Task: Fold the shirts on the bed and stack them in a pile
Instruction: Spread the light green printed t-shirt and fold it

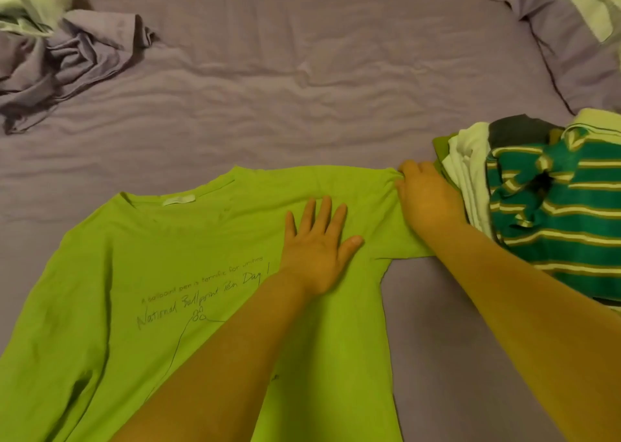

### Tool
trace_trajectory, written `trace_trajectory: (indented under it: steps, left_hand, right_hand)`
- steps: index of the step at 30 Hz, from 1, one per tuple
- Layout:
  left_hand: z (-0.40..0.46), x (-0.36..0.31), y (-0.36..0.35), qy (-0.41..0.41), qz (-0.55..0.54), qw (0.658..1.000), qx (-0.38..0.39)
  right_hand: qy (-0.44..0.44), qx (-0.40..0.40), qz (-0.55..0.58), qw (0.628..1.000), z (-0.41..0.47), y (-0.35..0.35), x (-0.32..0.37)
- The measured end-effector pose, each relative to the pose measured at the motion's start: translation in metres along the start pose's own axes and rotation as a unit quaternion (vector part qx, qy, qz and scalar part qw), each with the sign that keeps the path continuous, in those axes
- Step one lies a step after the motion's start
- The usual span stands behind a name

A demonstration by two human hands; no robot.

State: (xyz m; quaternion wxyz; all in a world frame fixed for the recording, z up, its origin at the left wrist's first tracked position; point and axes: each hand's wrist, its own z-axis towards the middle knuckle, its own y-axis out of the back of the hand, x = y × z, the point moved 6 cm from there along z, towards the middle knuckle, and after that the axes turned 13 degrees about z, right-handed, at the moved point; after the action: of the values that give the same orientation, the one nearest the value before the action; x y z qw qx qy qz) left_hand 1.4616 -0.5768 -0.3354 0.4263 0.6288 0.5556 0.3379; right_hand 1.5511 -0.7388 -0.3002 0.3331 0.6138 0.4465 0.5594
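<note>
Two hands work a green shirt (168,273) spread at the bed's (302,71) near edge: left hand (317,246) flat with straight fingers, right hand (425,196) pinching the sleeve end, where a hasty pull could drag the adjacent clothes heap (537,199) or bunch the sleeve.

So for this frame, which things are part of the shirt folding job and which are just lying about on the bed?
Part of the job:
green shirt, spread flat
left hand, pressing flat on it
right hand, gripping its sleeve end
heap of shirts, striped one on top

Lying about:
crumpled purple cloth
pillow
bed sheet
</note>
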Motion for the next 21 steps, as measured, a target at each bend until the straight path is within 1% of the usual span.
trace_trajectory:
  steps: [2,4,6,8,10,12,13,14,15,17,19,20,21]
  left_hand:
    - [0.009,0.007,0.006,0.007,0.001,0.999,-0.051]
    - [0.021,0.019,0.018,0.030,0.005,0.993,-0.115]
    - [0.037,0.035,0.029,0.071,0.011,0.987,-0.144]
    - [0.053,0.050,0.039,0.112,0.003,0.983,-0.149]
    - [0.065,0.057,0.048,0.123,0.005,0.981,-0.149]
    - [0.072,0.061,0.056,0.142,0.008,0.975,-0.173]
    - [0.072,0.063,0.059,0.157,0.008,0.970,-0.186]
    - [0.072,0.063,0.061,0.163,0.004,0.969,-0.187]
    - [0.070,0.061,0.059,0.157,0.003,0.972,-0.174]
    - [0.061,0.056,0.049,0.132,0.006,0.981,-0.142]
    - [0.042,0.059,0.035,0.118,0.031,0.984,-0.128]
    - [0.030,0.063,0.027,0.112,0.041,0.986,-0.119]
    - [0.017,0.070,0.018,0.107,0.047,0.988,-0.104]
  right_hand:
    - [-0.003,-0.017,0.032,0.999,-0.008,-0.011,-0.002]
    - [0.004,-0.021,0.018,1.000,-0.013,-0.018,-0.002]
    - [-0.012,0.009,-0.010,1.000,-0.012,-0.022,-0.005]
    - [-0.009,0.006,-0.036,0.999,-0.006,-0.021,-0.006]
    - [0.006,-0.052,-0.051,0.997,0.000,-0.011,0.000]
    - [0.025,-0.128,-0.083,0.988,0.001,0.000,0.007]
    - [0.044,-0.157,-0.099,0.982,0.000,0.002,0.014]
    - [0.077,-0.166,-0.102,0.978,-0.003,-0.001,0.024]
    - [0.124,-0.151,-0.096,0.976,-0.008,-0.011,0.037]
    - [0.197,-0.073,-0.073,0.975,-0.023,-0.039,0.060]
    - [0.202,0.033,-0.054,0.977,-0.040,-0.069,0.069]
    - [0.187,0.072,-0.065,0.978,-0.046,-0.080,0.068]
    - [0.163,0.090,-0.079,0.979,-0.050,-0.085,0.068]
